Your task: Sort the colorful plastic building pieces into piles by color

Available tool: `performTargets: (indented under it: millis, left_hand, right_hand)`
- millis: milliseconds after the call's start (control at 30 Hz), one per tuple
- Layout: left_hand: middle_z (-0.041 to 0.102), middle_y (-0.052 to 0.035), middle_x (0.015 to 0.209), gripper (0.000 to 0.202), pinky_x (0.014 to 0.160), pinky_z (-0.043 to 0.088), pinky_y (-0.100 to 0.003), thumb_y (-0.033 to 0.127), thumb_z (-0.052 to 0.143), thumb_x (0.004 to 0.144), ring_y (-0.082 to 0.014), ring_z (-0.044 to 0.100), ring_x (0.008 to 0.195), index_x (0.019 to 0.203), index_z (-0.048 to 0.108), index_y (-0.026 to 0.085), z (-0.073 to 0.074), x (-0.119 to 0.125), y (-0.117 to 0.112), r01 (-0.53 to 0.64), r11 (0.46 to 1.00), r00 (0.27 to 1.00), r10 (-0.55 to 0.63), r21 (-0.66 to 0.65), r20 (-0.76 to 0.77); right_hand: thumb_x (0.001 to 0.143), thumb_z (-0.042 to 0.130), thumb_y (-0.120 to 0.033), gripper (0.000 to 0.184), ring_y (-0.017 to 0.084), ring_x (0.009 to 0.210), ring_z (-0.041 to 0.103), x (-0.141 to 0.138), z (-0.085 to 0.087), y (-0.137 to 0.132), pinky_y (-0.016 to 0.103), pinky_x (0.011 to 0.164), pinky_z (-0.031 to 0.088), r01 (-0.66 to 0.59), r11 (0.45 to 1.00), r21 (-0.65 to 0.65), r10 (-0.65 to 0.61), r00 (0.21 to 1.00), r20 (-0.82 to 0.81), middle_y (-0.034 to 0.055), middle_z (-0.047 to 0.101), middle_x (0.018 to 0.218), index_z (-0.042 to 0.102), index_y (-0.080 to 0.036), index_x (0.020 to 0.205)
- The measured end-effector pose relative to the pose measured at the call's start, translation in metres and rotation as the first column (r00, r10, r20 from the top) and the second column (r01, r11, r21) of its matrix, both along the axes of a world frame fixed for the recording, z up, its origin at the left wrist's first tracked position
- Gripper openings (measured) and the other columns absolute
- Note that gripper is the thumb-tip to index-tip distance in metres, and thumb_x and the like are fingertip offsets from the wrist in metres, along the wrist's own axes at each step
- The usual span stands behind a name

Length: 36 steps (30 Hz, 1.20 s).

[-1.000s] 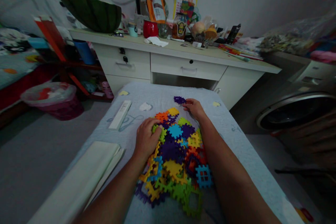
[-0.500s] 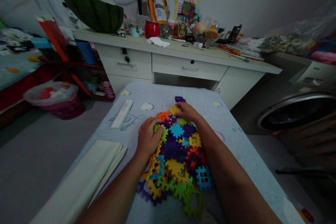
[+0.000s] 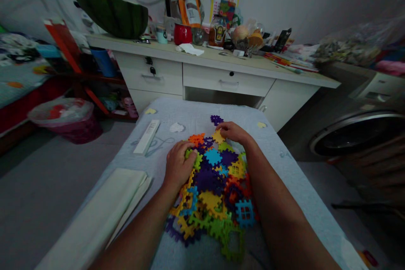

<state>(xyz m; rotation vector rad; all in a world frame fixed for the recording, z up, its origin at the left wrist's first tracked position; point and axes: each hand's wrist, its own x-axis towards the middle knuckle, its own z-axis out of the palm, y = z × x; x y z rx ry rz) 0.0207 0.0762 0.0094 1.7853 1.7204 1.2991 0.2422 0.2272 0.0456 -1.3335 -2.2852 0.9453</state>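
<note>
A heap of colourful interlocking plastic tiles (image 3: pixel 215 194) lies on a small table covered with a light blue cloth (image 3: pixel 284 168). My left hand (image 3: pixel 177 165) rests curled on the heap's left side, its fingers over a green tile (image 3: pixel 195 161). My right hand (image 3: pixel 233 131) is at the far end of the heap, fingertips pinching a yellow tile (image 3: pixel 218 136). A lone purple tile (image 3: pixel 217 120) lies just beyond it on the cloth.
A white flat box (image 3: pixel 146 136) and a folded cream cloth (image 3: pixel 104 211) lie on the table's left. Behind stands a white desk (image 3: pixel 221 80) crowded with a red mug (image 3: pixel 182 34), jars and books. A pink bin (image 3: pixel 65 119) is at left, a washing machine (image 3: pixel 357 135) at right.
My right hand has left the lone purple tile, come back to the heap's far end and closed on a yellow tile. My left hand has stayed on the heap.
</note>
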Motion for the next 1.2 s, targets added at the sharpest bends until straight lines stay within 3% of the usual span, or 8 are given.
performTargets:
  millis: [200, 300, 433, 633, 800, 967, 1067, 1200]
  left_hand:
    - [0.068, -0.0047, 0.108, 0.022, 0.101, 0.043, -0.04, 0.033, 0.053, 0.085, -0.0227, 0.06, 0.107, 0.098, 0.067, 0.022, 0.0, 0.0, 0.0, -0.005, 1.0, 1.0, 0.005, -0.005, 0.0]
    - [0.068, -0.0043, 0.106, 0.021, 0.1, 0.044, -0.04, 0.033, 0.053, 0.085, -0.0223, 0.061, 0.107, 0.097, 0.067, 0.022, 0.001, 0.0, 0.0, -0.002, 1.0, 1.0, 0.002, 0.002, 0.001]
    - [0.068, -0.0037, 0.105, 0.021, 0.099, 0.045, -0.039, 0.033, 0.053, 0.085, -0.0221, 0.061, 0.106, 0.097, 0.067, 0.022, 0.0, 0.0, 0.0, 0.0, 1.0, 1.0, 0.0, 0.007, -0.003]
    - [0.068, -0.0038, 0.105, 0.021, 0.098, 0.045, -0.039, 0.032, 0.053, 0.085, -0.0222, 0.061, 0.105, 0.096, 0.067, 0.022, 0.001, 0.0, -0.001, -0.006, 1.0, 1.0, 0.006, 0.008, 0.004]
    - [0.068, -0.0041, 0.106, 0.021, 0.099, 0.045, -0.04, 0.032, 0.053, 0.085, -0.0223, 0.061, 0.106, 0.097, 0.067, 0.022, 0.001, 0.0, -0.001, -0.004, 1.0, 1.0, 0.004, 0.004, -0.006]
    - [0.068, -0.0041, 0.107, 0.021, 0.101, 0.044, -0.04, 0.033, 0.053, 0.085, -0.0223, 0.06, 0.107, 0.098, 0.067, 0.022, 0.001, 0.0, 0.0, -0.005, 1.0, 1.0, 0.005, 0.0, -0.003]
    - [0.068, -0.004, 0.106, 0.021, 0.101, 0.044, -0.039, 0.033, 0.053, 0.086, -0.0221, 0.06, 0.107, 0.098, 0.067, 0.023, 0.001, 0.0, 0.0, 0.0, 1.0, 1.0, 0.0, 0.001, -0.005]
    - [0.068, -0.0044, 0.109, 0.022, 0.101, 0.044, -0.04, 0.033, 0.053, 0.085, -0.0224, 0.06, 0.108, 0.099, 0.067, 0.022, 0.001, 0.0, -0.001, -0.007, 1.0, 1.0, 0.007, -0.008, 0.002]
  right_hand:
    - [0.07, 0.048, -0.012, 0.028, 0.012, 0.065, 0.049, -0.003, 0.005, -0.003, 0.024, 0.063, 0.038, 0.065, 0.996, 0.066, -0.058, 0.993, -0.102, -0.0007, 0.059, 0.071, 0.069, -0.015, 0.088]
    - [0.071, 0.052, -0.016, 0.027, 0.011, 0.061, 0.047, -0.001, 0.013, -0.006, 0.023, 0.059, 0.036, 0.021, 0.998, -0.057, -0.032, 0.978, -0.207, -0.0033, 0.055, 0.068, 0.065, -0.016, 0.093]
    - [0.073, 0.059, -0.022, 0.027, 0.009, 0.055, 0.044, -0.004, 0.022, -0.014, 0.022, 0.053, 0.035, -0.153, 0.965, -0.213, 0.094, 0.96, -0.264, -0.0069, 0.049, 0.063, 0.061, -0.017, 0.099]
    - [0.078, 0.063, -0.03, 0.024, 0.011, 0.066, 0.052, -0.008, 0.024, -0.018, 0.023, 0.061, 0.04, -0.296, 0.917, -0.267, 0.266, 0.953, -0.146, -0.0018, 0.062, 0.074, 0.067, -0.015, 0.096]
    - [0.075, 0.065, -0.022, 0.016, 0.012, 0.07, 0.055, -0.004, 0.034, -0.017, 0.022, 0.062, 0.042, -0.173, 0.967, -0.189, 0.193, 0.977, 0.092, 0.0001, 0.065, 0.076, 0.067, -0.014, 0.089]
    - [0.073, 0.069, -0.02, 0.016, 0.01, 0.059, 0.054, -0.008, 0.048, -0.029, 0.02, 0.054, 0.042, -0.058, 0.952, -0.3, 0.16, 0.931, 0.327, -0.0021, 0.06, 0.069, 0.062, -0.016, 0.087]
    - [0.073, 0.069, -0.018, 0.023, 0.011, 0.054, 0.056, -0.013, 0.051, -0.035, 0.022, 0.05, 0.045, 0.008, 0.935, -0.354, 0.139, 0.911, 0.388, -0.0027, 0.06, 0.069, 0.058, -0.017, 0.093]
    - [0.073, 0.07, -0.016, 0.026, 0.01, 0.052, 0.057, -0.016, 0.05, -0.037, 0.021, 0.051, 0.048, -0.013, 0.921, -0.39, 0.169, 0.915, 0.367, -0.0038, 0.06, 0.068, 0.056, -0.018, 0.095]
